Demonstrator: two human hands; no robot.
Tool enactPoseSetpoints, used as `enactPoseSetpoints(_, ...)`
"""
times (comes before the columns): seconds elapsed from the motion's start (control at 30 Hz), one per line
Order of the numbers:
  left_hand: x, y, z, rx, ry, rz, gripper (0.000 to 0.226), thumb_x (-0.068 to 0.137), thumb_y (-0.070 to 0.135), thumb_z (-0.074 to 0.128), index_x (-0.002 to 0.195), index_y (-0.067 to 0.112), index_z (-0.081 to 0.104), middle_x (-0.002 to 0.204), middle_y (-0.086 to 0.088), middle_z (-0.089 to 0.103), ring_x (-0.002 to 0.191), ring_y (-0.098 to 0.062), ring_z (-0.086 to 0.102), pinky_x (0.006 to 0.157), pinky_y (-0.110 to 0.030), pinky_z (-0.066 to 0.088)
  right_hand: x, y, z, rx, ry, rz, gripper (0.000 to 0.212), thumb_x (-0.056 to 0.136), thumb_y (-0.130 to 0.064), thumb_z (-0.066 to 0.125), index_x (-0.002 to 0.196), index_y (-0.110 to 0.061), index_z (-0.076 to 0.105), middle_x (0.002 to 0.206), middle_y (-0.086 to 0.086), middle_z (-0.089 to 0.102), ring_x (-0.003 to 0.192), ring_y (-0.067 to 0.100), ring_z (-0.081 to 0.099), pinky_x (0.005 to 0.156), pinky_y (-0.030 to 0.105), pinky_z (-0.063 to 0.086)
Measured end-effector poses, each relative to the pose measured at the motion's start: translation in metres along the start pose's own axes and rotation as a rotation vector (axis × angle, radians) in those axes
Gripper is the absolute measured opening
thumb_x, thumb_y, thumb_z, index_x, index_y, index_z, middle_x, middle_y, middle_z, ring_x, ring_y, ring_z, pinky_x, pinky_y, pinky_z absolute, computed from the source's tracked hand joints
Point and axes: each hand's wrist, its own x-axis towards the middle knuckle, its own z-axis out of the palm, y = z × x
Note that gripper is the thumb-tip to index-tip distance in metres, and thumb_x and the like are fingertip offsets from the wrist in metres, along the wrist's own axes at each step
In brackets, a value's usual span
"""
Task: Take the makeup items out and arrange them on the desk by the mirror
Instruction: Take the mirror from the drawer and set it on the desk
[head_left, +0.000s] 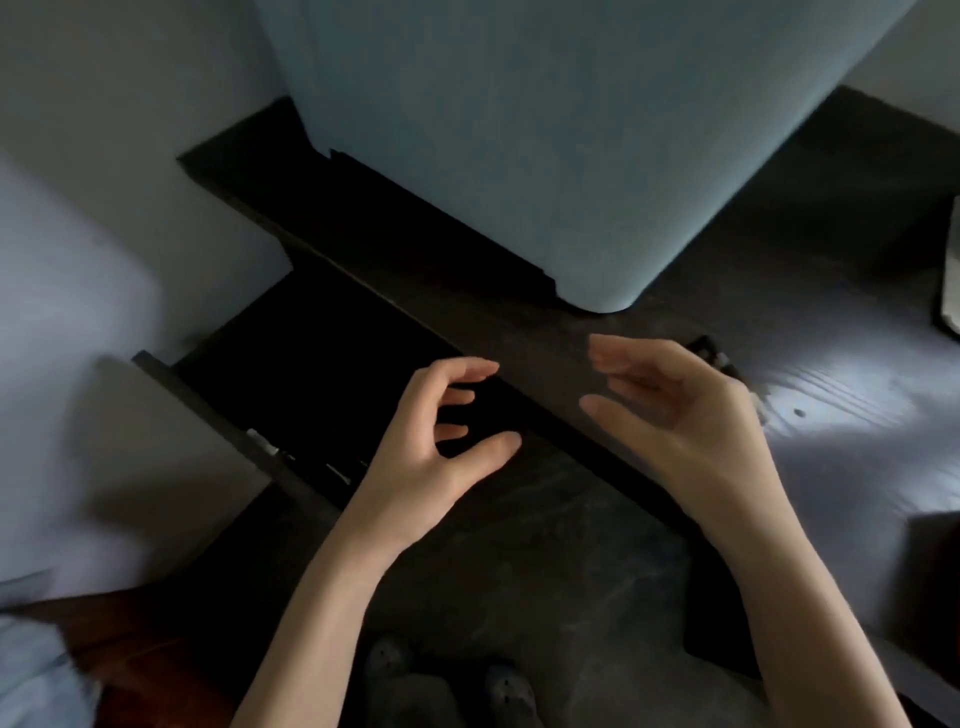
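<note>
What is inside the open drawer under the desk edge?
The drawer looks almost wholly black. Only a few slim items with pale tips show along its front wall. The left hand covers part of it; the rest is too dark to tell.

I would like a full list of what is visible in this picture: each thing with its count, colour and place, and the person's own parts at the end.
desk: one, dark wood, runs from upper left to lower right, glare on its right part
drawer: one, dark, pulled open below the desk edge at left; the inside is too dark to read
small items: a few, pale marks on dark, along the drawer's near edge; too blurred to name
panel: one, blue-grey, stands on the desk at top centre
small dark thing: one, on the desk behind the right hand; unclear
floor: dark grey, below the desk
slippers: two, grey, bottom centre
left hand: one, fingers loosely curled, holds nothing, over the drawer
right hand: one, fingers relaxed, holds nothing, over the desk edge
</note>
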Motion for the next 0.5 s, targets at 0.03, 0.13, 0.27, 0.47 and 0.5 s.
enactPoseSetpoints(0.03, -0.006, -0.007, -0.012, -0.011, 0.026, -0.017, 0.048, 0.068, 0.033, 0.067, 0.114, 0.038, 0.053, 0.120, 0.020, 0.052, 0.112, 0.007, 0.048, 0.088, -0.011, 0.044, 0.001, -0.003, 0.014, 0.013, -0.042, -0.010, 0.041, 0.074, -0.009, 0.076, 0.106, -0.032, 0.064, 0.105, -0.009, 0.067, 0.102, 0.003, 0.063, 0.086, 0.012, 0.047)
enactPoseSetpoints(0.13, -0.023, -0.029, -0.049, -0.046, 0.115, -0.077, 0.048, 0.067, 0.031, 0.068, 0.113, 0.035, 0.054, 0.118, 0.020, 0.054, 0.112, 0.006, 0.049, 0.085, -0.012, 0.044, 0.003, -0.008, 0.060, 0.019, -0.183, -0.027, 0.039, 0.075, -0.008, 0.074, 0.108, -0.027, 0.065, 0.105, -0.009, 0.066, 0.102, 0.004, 0.063, 0.086, 0.015, 0.050)
enactPoseSetpoints(0.27, -0.046, -0.061, -0.094, -0.076, 0.223, -0.145, 0.050, 0.063, 0.037, 0.071, 0.111, 0.037, 0.057, 0.114, 0.020, 0.057, 0.112, 0.004, 0.051, 0.086, -0.021, 0.044, 0.009, 0.001, 0.126, -0.001, -0.312, 0.010, 0.037, 0.078, -0.008, 0.073, 0.111, -0.022, 0.066, 0.106, -0.009, 0.066, 0.101, 0.001, 0.062, 0.086, 0.016, 0.051)
enactPoseSetpoints(0.47, -0.056, -0.098, -0.136, -0.060, 0.310, -0.199, 0.056, 0.057, 0.049, 0.065, 0.111, 0.038, 0.055, 0.122, 0.020, 0.052, 0.113, 0.007, 0.048, 0.086, -0.019, 0.043, 0.028, 0.045, 0.215, -0.142, -0.407, 0.124, 0.036, 0.078, -0.009, 0.073, 0.112, -0.017, 0.064, 0.100, -0.009, 0.064, 0.093, -0.001, 0.060, 0.084, 0.010, 0.049)
enactPoseSetpoints(0.5, -0.055, -0.102, -0.139, -0.060, 0.307, -0.197, 0.055, 0.057, 0.049, 0.064, 0.111, 0.039, 0.054, 0.122, 0.020, 0.052, 0.113, 0.007, 0.048, 0.086, -0.019, 0.043, 0.031, 0.054, 0.228, -0.169, -0.416, 0.147, 0.036, 0.079, -0.009, 0.072, 0.114, -0.015, 0.063, 0.101, -0.007, 0.063, 0.093, -0.001, 0.058, 0.083, 0.010, 0.048)
